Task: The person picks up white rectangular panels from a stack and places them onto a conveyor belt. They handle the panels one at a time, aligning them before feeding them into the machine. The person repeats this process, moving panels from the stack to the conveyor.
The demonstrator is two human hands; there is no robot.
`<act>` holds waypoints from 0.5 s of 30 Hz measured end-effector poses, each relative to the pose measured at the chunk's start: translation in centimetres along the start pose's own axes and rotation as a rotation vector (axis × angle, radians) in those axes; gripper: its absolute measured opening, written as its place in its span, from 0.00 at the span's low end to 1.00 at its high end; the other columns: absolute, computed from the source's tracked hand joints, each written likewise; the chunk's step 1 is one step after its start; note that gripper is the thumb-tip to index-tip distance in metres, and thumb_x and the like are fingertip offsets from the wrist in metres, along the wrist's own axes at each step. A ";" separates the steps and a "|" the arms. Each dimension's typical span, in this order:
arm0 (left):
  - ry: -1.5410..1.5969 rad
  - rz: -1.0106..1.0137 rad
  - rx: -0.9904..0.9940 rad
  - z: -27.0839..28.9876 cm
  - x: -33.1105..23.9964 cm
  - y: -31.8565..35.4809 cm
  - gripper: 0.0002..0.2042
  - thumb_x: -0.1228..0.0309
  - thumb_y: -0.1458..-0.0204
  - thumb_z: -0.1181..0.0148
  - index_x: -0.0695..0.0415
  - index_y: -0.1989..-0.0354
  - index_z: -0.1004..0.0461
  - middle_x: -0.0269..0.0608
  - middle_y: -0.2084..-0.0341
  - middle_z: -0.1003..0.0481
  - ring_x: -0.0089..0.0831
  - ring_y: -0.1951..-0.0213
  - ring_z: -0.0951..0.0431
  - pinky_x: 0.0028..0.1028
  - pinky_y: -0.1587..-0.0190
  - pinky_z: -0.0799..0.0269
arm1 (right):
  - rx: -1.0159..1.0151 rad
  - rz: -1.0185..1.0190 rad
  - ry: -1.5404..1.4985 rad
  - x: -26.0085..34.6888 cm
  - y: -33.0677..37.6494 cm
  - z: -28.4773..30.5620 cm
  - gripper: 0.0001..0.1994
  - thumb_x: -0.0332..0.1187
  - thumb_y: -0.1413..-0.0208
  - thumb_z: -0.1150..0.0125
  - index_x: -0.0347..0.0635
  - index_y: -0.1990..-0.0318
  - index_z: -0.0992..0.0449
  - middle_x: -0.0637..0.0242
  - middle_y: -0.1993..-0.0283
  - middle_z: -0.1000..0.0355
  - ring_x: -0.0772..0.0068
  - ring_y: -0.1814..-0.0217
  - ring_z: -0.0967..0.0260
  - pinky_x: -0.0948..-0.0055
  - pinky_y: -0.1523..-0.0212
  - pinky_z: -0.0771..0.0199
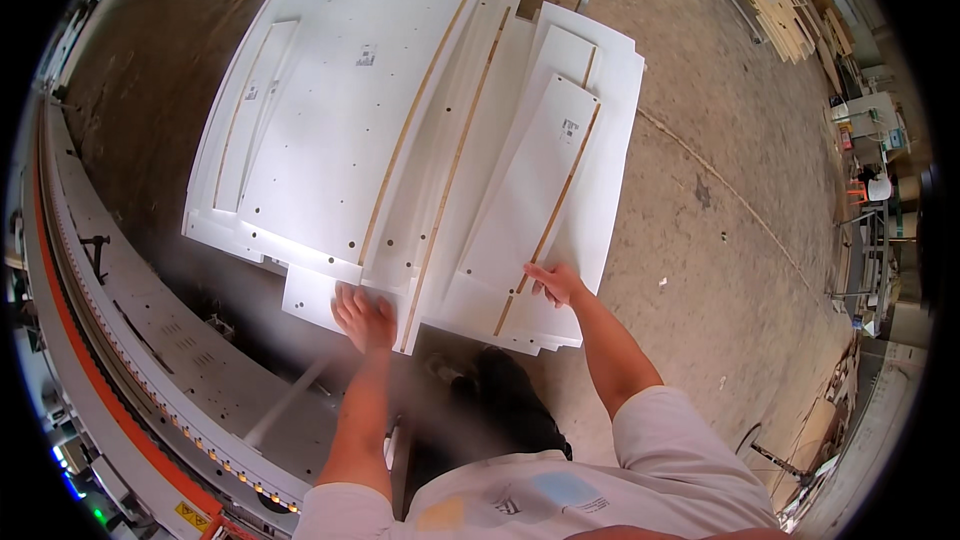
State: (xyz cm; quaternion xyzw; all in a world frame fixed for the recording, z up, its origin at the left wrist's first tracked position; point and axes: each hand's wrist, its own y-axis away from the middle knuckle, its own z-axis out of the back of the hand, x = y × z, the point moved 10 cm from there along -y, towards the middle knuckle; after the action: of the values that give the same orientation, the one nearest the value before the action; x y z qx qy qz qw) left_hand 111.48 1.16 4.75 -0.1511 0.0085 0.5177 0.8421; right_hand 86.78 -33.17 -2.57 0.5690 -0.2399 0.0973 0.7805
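Note:
Several flat white panels with drilled holes and some brown edges lie stacked in front of me. My left hand [362, 318] rests with its fingers laid over the near edge of a white panel [308, 298] that sticks out beneath a large drilled panel [330, 130]. At the right of the stack, my right hand [557, 284] grips the brown long edge of a narrow white panel [535, 165] near its close end. This narrow panel lies tilted across another narrow panel [568, 52] and a wider white sheet [610, 140]. The undersides of the panels are hidden.
A long machine with an orange stripe [60, 250] and a grey bed [180, 310] curves along my left. Wooden boards [765, 0] are piled at the far right on the brown concrete floor [700, 200]. Shelving and clutter line the right side.

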 end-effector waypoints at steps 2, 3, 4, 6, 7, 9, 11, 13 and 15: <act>-0.008 -0.005 -0.009 -0.1 0.0 0.0 0.21 0.65 0.47 0.41 0.62 0.48 0.33 0.53 0.39 0.35 0.51 0.31 0.41 0.56 0.31 0.47 | -0.002 0.007 -0.001 0.4 0.3 0.0 0.38 0.71 0.51 0.37 0.35 0.76 0.20 0.67 0.89 0.38 0.75 0.89 0.40 0.72 0.86 0.36; -0.012 -0.007 -0.013 -0.1 0.0 0.1 0.20 0.65 0.46 0.41 0.62 0.48 0.33 0.53 0.39 0.35 0.51 0.31 0.41 0.56 0.31 0.47 | -0.002 0.013 -0.004 0.7 0.5 0.0 0.38 0.71 0.51 0.37 0.35 0.76 0.20 0.67 0.89 0.38 0.75 0.89 0.40 0.72 0.86 0.36; -0.012 -0.007 -0.013 -0.1 0.0 0.1 0.21 0.65 0.47 0.41 0.62 0.48 0.33 0.53 0.39 0.35 0.51 0.31 0.41 0.56 0.31 0.47 | -0.001 0.020 -0.006 0.9 0.7 0.0 0.38 0.71 0.51 0.37 0.35 0.76 0.20 0.67 0.89 0.38 0.75 0.89 0.40 0.72 0.86 0.36; -0.012 -0.007 -0.012 -0.1 0.0 0.1 0.21 0.65 0.47 0.41 0.62 0.47 0.34 0.53 0.39 0.35 0.51 0.31 0.41 0.56 0.31 0.46 | -0.005 0.025 -0.007 1.3 1.0 0.1 0.38 0.71 0.51 0.37 0.35 0.76 0.20 0.67 0.89 0.38 0.75 0.89 0.40 0.72 0.86 0.36; -0.012 -0.006 -0.010 0.0 0.0 0.1 0.21 0.65 0.47 0.41 0.62 0.47 0.34 0.53 0.39 0.35 0.51 0.31 0.41 0.57 0.31 0.46 | -0.007 0.028 -0.006 1.4 1.0 0.1 0.38 0.71 0.51 0.37 0.35 0.76 0.20 0.67 0.89 0.38 0.75 0.89 0.40 0.72 0.86 0.36; -0.009 -0.007 -0.008 0.0 -0.1 0.1 0.21 0.66 0.47 0.41 0.62 0.47 0.34 0.54 0.39 0.35 0.51 0.31 0.41 0.57 0.31 0.47 | 0.008 -0.001 0.026 0.6 0.5 0.1 0.38 0.72 0.51 0.39 0.36 0.71 0.17 0.65 0.87 0.35 0.72 0.88 0.37 0.70 0.83 0.33; -0.007 -0.006 -0.006 0.0 -0.1 0.0 0.21 0.66 0.47 0.41 0.62 0.47 0.34 0.53 0.39 0.35 0.51 0.31 0.41 0.57 0.31 0.47 | 0.017 -0.016 0.044 0.1 0.1 0.1 0.38 0.72 0.51 0.39 0.37 0.68 0.16 0.64 0.86 0.34 0.71 0.87 0.36 0.69 0.82 0.32; -0.005 -0.008 -0.007 0.1 -0.1 0.0 0.22 0.66 0.47 0.41 0.62 0.47 0.35 0.53 0.39 0.36 0.51 0.31 0.41 0.57 0.31 0.47 | 0.020 -0.016 0.047 0.0 0.0 0.0 0.38 0.72 0.51 0.39 0.37 0.69 0.16 0.64 0.87 0.34 0.71 0.87 0.36 0.69 0.82 0.32; -0.004 -0.012 -0.012 0.2 -0.1 0.1 0.21 0.66 0.47 0.41 0.62 0.47 0.35 0.53 0.39 0.36 0.51 0.31 0.41 0.57 0.31 0.47 | 0.011 0.003 0.012 0.3 0.2 0.0 0.38 0.71 0.51 0.37 0.35 0.74 0.19 0.66 0.88 0.36 0.73 0.88 0.38 0.71 0.84 0.35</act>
State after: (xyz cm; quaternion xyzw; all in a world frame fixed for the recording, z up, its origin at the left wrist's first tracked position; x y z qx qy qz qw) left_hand 111.35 1.11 4.91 -0.1550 0.0027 0.5130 0.8443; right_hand 86.96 -33.12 -2.29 0.5723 -0.2355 0.1031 0.7787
